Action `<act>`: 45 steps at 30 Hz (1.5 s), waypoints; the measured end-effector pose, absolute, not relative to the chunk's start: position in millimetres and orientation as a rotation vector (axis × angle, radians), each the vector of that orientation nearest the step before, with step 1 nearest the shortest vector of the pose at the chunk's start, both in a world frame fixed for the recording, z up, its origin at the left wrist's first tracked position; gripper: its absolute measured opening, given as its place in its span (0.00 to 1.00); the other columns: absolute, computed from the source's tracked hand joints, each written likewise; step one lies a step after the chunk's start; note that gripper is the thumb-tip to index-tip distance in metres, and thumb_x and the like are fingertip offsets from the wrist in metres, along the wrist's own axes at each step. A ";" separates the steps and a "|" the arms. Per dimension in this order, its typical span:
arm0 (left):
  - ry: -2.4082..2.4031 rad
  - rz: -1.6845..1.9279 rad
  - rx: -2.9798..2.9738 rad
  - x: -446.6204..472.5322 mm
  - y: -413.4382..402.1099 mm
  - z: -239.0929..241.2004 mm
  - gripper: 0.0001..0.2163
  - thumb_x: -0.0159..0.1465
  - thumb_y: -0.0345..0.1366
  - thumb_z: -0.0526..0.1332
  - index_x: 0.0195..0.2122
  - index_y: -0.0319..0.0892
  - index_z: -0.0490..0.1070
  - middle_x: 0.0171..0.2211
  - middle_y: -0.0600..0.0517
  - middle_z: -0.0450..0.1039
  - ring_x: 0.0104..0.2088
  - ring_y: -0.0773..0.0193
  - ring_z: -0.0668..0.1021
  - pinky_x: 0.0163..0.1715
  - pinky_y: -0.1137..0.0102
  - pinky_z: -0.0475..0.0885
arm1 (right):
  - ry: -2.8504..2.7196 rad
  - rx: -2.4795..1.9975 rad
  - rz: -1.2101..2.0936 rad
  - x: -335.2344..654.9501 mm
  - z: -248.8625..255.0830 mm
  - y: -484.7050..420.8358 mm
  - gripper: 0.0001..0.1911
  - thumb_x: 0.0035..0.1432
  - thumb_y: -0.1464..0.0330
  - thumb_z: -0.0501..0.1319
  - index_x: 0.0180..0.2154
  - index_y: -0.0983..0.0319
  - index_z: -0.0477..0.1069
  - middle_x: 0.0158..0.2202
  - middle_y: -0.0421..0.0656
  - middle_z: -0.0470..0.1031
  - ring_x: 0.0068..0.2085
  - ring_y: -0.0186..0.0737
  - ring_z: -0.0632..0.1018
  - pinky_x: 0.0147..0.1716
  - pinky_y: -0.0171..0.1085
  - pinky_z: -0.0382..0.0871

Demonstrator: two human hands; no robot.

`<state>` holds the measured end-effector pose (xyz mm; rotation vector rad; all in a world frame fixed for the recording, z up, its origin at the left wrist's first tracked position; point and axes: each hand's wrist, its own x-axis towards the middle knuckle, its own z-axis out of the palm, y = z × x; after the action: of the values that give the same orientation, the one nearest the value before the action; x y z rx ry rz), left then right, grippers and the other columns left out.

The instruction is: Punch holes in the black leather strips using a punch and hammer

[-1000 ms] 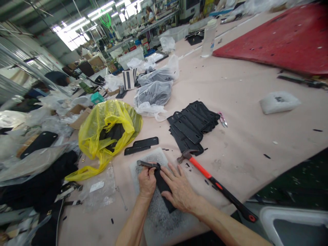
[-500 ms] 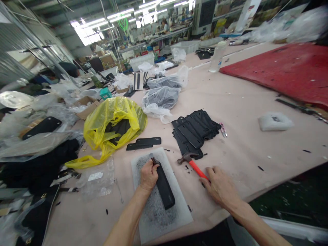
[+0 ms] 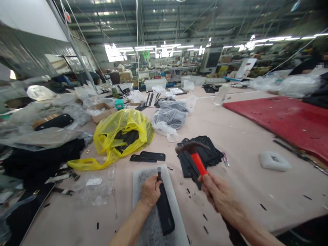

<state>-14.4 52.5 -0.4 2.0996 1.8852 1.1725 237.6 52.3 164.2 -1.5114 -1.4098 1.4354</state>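
My left hand [image 3: 151, 191] is closed around a metal punch [image 3: 159, 173], held upright at the far end of a long black strip [image 3: 165, 213]. The strip lies on a grey-white, speckled board [image 3: 176, 213]. My right hand [image 3: 219, 191] grips the red handle of a hammer [image 3: 198, 164], lifted off the table with its slightly blurred head toward the left. Behind the hammer is a fanned pile of black pieces [image 3: 208, 150], partly covered by it. Two more black strips [image 3: 153, 156] lie just past the board.
Left of the board sit a yellow plastic bag [image 3: 123, 126] with black material inside and a clear bag [image 3: 96, 188]. Small pink-handled snips [image 3: 225, 159] lie beside the pile. To the right are a white block [image 3: 274, 160] and a red sheet [image 3: 279, 112]. Black scraps dot the table.
My right hand has raised the hammer off the table. My left hand keeps the punch at the strip's end, now more upright. The camera view has tilted up and levelled.
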 end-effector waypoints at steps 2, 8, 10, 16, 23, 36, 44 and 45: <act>1.886 1.177 2.111 -14.5 52.4 0.1 0.06 0.64 0.28 0.56 0.37 0.42 0.72 0.29 0.48 0.77 0.32 0.57 0.80 0.32 0.66 0.74 | -1.593 -1.355 0.993 231.9 200.3 61.4 0.19 0.66 0.51 0.49 0.37 0.59 0.63 0.21 0.34 0.60 0.19 0.31 0.63 0.17 0.30 0.55; 1.876 1.192 2.118 -15.6 51.1 -0.6 0.05 0.63 0.28 0.56 0.35 0.42 0.71 0.28 0.48 0.77 0.31 0.56 0.80 0.31 0.65 0.74 | -2.351 -1.126 0.296 219.8 210.5 64.4 0.16 0.69 0.62 0.48 0.28 0.58 0.60 0.17 0.35 0.63 0.16 0.31 0.59 0.18 0.36 0.44; 1.858 1.198 2.113 -16.1 50.9 -2.1 0.06 0.63 0.28 0.56 0.36 0.42 0.71 0.29 0.48 0.77 0.32 0.56 0.80 0.31 0.65 0.74 | -2.467 -1.160 0.276 218.8 207.5 61.7 0.15 0.69 0.63 0.49 0.28 0.58 0.59 0.17 0.34 0.63 0.15 0.31 0.59 0.19 0.36 0.42; 1.845 1.178 2.093 -16.7 51.8 -1.7 0.05 0.64 0.29 0.56 0.36 0.42 0.71 0.29 0.48 0.77 0.33 0.56 0.80 0.32 0.65 0.73 | -2.312 -1.180 0.251 222.2 208.9 63.6 0.16 0.70 0.64 0.43 0.31 0.59 0.61 0.19 0.38 0.67 0.18 0.33 0.64 0.20 0.35 0.48; 1.840 1.170 2.097 -16.6 51.5 -0.3 0.06 0.64 0.29 0.56 0.37 0.43 0.72 0.29 0.48 0.76 0.32 0.57 0.80 0.31 0.66 0.72 | -2.137 -1.335 0.284 224.0 220.4 70.1 0.20 0.71 0.61 0.40 0.29 0.58 0.60 0.20 0.38 0.65 0.19 0.34 0.64 0.21 0.34 0.51; 1.785 1.166 2.004 -19.7 50.8 -2.0 0.06 0.64 0.30 0.56 0.37 0.43 0.72 0.32 0.48 0.79 0.35 0.56 0.81 0.35 0.65 0.75 | -2.040 -1.799 1.141 292.7 89.3 76.6 0.23 0.68 0.54 0.41 0.27 0.59 0.61 0.18 0.35 0.60 0.21 0.35 0.65 0.22 0.33 0.56; 1.771 1.139 1.948 -21.0 51.0 -1.0 0.09 0.65 0.32 0.55 0.42 0.42 0.74 0.37 0.47 0.80 0.38 0.56 0.82 0.39 0.63 0.77 | -2.465 -1.327 0.433 244.3 47.7 35.7 0.32 0.63 0.58 0.56 0.65 0.62 0.56 0.67 0.54 0.56 0.66 0.60 0.58 0.62 0.61 0.50; 1.770 1.133 1.940 -20.4 50.9 -0.7 0.10 0.65 0.32 0.55 0.42 0.42 0.74 0.38 0.47 0.81 0.39 0.56 0.82 0.40 0.63 0.77 | -2.557 -1.155 0.571 231.8 50.3 28.5 0.36 0.62 0.55 0.57 0.67 0.60 0.52 0.69 0.52 0.52 0.68 0.59 0.53 0.64 0.61 0.45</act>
<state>-20.4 50.9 -0.7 1.9398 1.7701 1.1327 231.8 28.5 50.3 -1.1553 -2.5574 0.5708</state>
